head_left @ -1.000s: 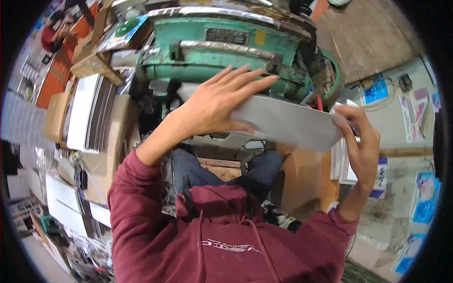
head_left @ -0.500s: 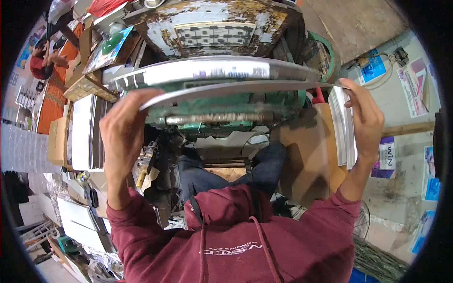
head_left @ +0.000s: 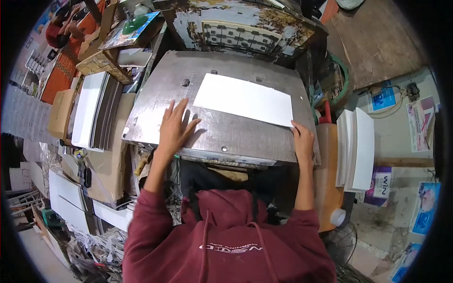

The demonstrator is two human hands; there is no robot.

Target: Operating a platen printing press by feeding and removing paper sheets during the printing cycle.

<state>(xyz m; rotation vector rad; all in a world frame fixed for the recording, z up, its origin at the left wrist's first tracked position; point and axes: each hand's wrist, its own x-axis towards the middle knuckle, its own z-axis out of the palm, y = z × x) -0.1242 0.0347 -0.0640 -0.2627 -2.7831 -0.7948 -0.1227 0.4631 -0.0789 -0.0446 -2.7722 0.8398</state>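
- I see the left hand (head_left: pixel 173 129) open, palm down with fingers spread, over the grey metal plate (head_left: pixel 151 111); I cannot tell whether its fingertips press on the metal; it is near the sheet's left end but apart from it.
- I have the right hand (head_left: pixel 303 141) at the sheet's near right corner, fingers partly bent and fingertips at the edge; I cannot tell whether it pinches the corner or only touches it.
- The white sheet (head_left: pixel 245 100) lies flat on the plate, right of its middle, its long side slanting down toward the right hand.
- Beyond the plate I make out a worn panel (head_left: pixel 188 28) with peeling paint.
- To my left stands a stack of pale boards (head_left: pixel 89 111), with a cardboard box (head_left: pixel 60 113) just beside it; to my right stand more white boards (head_left: pixel 363 151), near a red handle (head_left: pixel 326 113); a fan (head_left: pixel 343 243) sits lower down.
- At the upper left I see another person (head_left: pixel 55 34) in a dark red top.
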